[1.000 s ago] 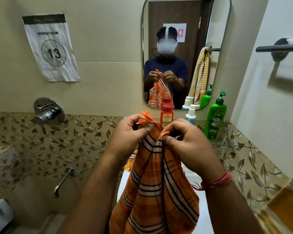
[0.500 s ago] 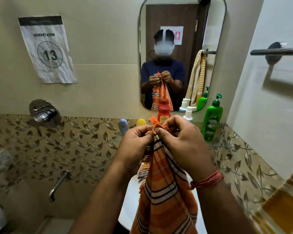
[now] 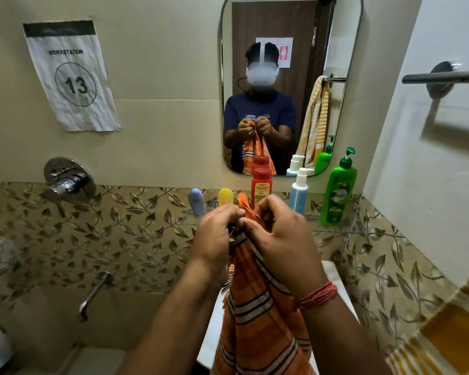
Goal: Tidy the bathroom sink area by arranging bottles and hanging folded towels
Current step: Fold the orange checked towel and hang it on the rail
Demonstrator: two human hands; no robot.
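My left hand [image 3: 214, 234] and right hand [image 3: 279, 236] pinch the orange towel [image 3: 257, 320] corners together, matching edges to fold it.

— On the beige wall?
— A crumpled sign [image 3: 71, 77] reading "WORKSTATION 13," left of the mirror [image 3: 291, 85].
— Below it?
— A chrome valve [image 3: 68, 180] at the leaf-patterned tile's [image 3: 136, 239] upper edge, with a spout [image 3: 94, 295] lower down.
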